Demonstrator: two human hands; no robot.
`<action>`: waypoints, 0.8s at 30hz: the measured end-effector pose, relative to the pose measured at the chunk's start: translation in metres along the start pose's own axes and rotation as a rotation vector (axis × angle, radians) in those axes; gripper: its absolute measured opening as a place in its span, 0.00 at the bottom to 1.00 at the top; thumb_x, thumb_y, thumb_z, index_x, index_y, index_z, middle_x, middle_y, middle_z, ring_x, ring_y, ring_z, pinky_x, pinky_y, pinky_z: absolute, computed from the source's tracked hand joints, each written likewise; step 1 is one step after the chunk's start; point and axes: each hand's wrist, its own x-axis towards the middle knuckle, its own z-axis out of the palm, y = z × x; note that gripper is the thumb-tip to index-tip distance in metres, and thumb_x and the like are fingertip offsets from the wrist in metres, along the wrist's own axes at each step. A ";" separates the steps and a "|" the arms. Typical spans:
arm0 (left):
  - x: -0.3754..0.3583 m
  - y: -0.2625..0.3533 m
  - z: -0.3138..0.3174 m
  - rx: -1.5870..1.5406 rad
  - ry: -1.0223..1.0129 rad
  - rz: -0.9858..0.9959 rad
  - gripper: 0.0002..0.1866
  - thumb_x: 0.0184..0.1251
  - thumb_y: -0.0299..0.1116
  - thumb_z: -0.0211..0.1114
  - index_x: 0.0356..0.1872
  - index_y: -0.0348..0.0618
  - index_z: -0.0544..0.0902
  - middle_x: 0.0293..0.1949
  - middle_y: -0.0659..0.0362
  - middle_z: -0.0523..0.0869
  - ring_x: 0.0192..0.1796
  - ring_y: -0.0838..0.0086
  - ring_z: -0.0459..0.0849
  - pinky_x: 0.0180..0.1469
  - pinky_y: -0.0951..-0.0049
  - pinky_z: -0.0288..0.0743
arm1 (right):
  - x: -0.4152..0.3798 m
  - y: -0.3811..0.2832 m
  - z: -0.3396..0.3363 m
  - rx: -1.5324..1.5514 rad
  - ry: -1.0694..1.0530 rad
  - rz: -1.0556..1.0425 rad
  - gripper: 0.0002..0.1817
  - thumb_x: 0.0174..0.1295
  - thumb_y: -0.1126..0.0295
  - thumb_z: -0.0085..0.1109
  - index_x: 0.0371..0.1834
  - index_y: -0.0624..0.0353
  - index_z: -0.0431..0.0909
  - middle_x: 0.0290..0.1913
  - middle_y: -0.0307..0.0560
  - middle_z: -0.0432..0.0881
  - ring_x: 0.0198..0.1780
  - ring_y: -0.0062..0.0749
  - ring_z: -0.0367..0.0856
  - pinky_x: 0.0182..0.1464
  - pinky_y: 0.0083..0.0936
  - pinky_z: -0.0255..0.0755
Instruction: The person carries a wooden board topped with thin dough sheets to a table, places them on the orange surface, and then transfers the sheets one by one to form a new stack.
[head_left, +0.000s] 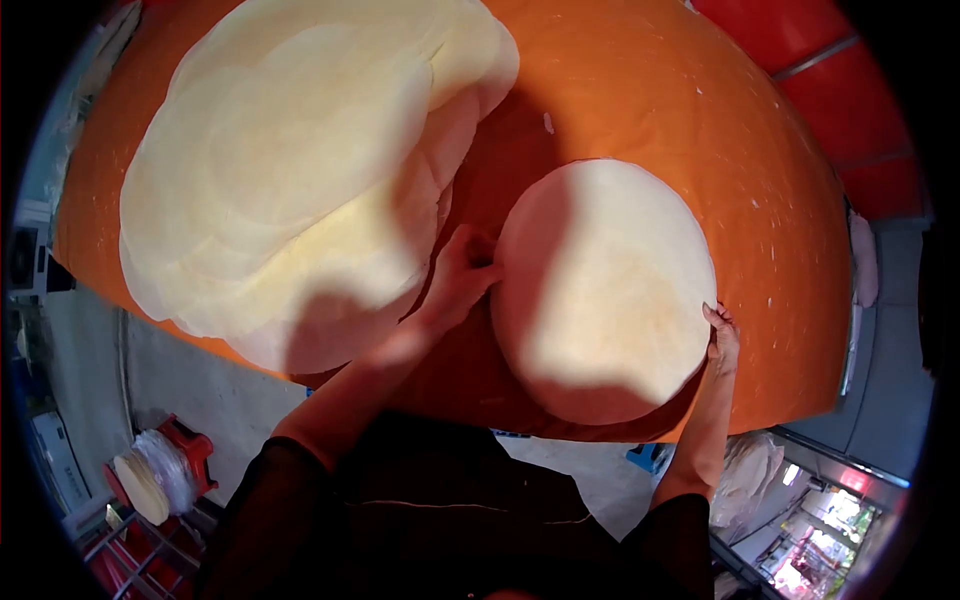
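- So, the pale round sheet (620,280) is lying flat on the orange cloth (785,330), right between the two hands. Can't tell if it's one layer or a few.
- No real long axis on it, it's pretty much a circle, just a touch longer running toward and away from the body.
- Right hand (724,338) is at the round sheet's right edge, mostly closed, thumb on top of the rim and fingers tucked in by the side. Looks like a light pinch to me.
- Left hand (467,268) sits at the opposite edge, half curled, tips at the rim. Shadow there, so can't tell if it's actually gripping.
- Neither hand is nearer, honestly, both are at the edge.
- Big heap of overlapping sheets (280,150) is left of the round sheet, on the left hand's side, with bare cloth between.
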 end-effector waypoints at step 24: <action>0.005 -0.041 0.009 0.190 0.178 0.405 0.27 0.52 0.26 0.59 0.54 0.39 0.59 0.39 0.56 0.73 0.39 0.74 0.72 0.39 0.78 0.69 | -0.010 -0.003 0.012 0.110 -0.132 0.015 0.28 0.58 0.48 0.42 0.46 0.66 0.70 0.44 0.47 0.75 0.46 0.28 0.72 0.50 0.24 0.66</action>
